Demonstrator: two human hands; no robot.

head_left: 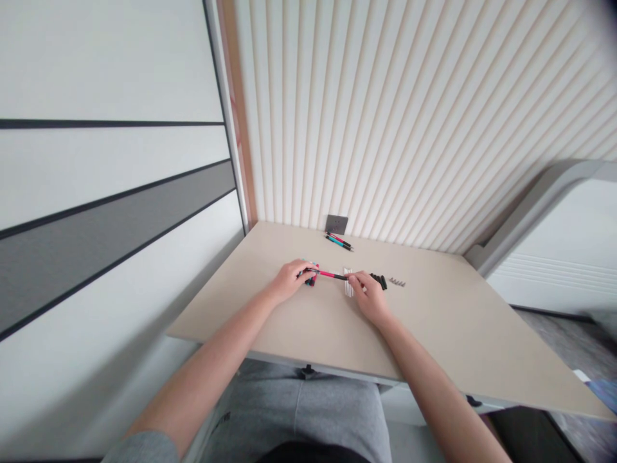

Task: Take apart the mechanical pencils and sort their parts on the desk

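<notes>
A red and black pen (332, 275) is stretched level between my two hands above the table. My left hand (289, 280) is closed on its left end, over a small group of red and teal pen barrels (313, 280) that it partly hides. At the black right end, my right hand (370, 297) pinches the pen with thumb and fingers. Beneath and beside that hand lie several white refills (348, 289). Just right of it are several black grip pieces (380, 281), partly covered by the fingers, and a row of small springs or tips (398, 282), too small to tell.
Red and teal pens (340, 242) lie at the back of the beige table (434, 321), near a dark wall socket (337, 224). A ribbed cream wall (385, 128) rises behind. White panels stand at the left, and a grey-edged bed-like frame (554, 225) at the right.
</notes>
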